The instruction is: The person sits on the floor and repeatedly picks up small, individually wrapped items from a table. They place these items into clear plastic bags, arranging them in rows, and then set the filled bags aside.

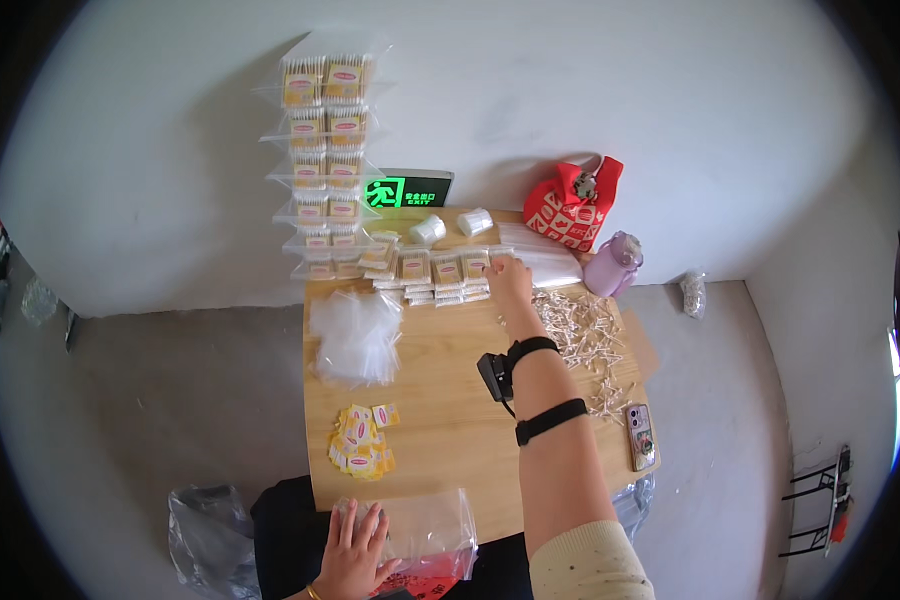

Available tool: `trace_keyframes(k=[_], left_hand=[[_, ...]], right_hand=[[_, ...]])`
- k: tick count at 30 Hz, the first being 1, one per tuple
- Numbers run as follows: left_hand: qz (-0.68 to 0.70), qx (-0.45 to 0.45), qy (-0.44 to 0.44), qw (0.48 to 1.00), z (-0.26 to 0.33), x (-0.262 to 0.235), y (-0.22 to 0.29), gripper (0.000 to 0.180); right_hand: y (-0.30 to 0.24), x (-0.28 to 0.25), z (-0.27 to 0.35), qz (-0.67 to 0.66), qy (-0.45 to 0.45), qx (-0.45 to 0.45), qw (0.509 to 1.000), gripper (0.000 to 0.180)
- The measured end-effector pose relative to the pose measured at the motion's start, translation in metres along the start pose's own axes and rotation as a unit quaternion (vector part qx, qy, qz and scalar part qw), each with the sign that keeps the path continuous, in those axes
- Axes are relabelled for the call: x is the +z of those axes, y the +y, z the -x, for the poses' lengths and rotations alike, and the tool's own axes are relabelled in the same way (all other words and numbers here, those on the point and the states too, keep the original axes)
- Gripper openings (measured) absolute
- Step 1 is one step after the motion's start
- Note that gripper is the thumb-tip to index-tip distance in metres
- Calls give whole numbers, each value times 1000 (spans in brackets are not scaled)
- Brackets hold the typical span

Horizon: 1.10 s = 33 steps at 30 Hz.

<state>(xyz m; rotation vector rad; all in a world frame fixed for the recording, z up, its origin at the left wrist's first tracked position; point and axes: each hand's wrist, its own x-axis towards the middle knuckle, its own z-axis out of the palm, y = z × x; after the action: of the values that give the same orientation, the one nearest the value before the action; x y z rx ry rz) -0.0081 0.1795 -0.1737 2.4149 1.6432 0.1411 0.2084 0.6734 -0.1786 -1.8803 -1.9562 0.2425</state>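
At twelve o'clock on the pale wood-grained desk [450,430], the right hand [511,280] reaches to the stacked, flat rectangular clear packets of white cotton swabs with yellow labels [415,268]; its fingers curl, but I cannot tell whether its grip holds one. Toward seven o'clock, at the near edge, the left hand [353,552] lies flat, grip splayed, on a glossy, creased clear plastic bag [435,525]. Loose, spindly white swabs [580,330] (a thorough tangle) sprawl at two o'clock; filmy translucent pouches [355,338] slump at ten, and small yellow-and-white cards [360,440] overlap at eight.
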Motion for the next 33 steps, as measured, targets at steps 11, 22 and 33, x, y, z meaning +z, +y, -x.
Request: trace_keyframes(k=[11,22,33], left_hand=[[144,-49,6,988,-1,2,-4,81],[139,-53,0,989,1,1,-3,82],[35,-16,2,999,5,9,-7,71]], right_hand=[[-48,30,-18,46,-4,178,983,66],[17,21,-39,-73,30,226,971,57],[19,-24,77,-416,-15,29,909,58]])
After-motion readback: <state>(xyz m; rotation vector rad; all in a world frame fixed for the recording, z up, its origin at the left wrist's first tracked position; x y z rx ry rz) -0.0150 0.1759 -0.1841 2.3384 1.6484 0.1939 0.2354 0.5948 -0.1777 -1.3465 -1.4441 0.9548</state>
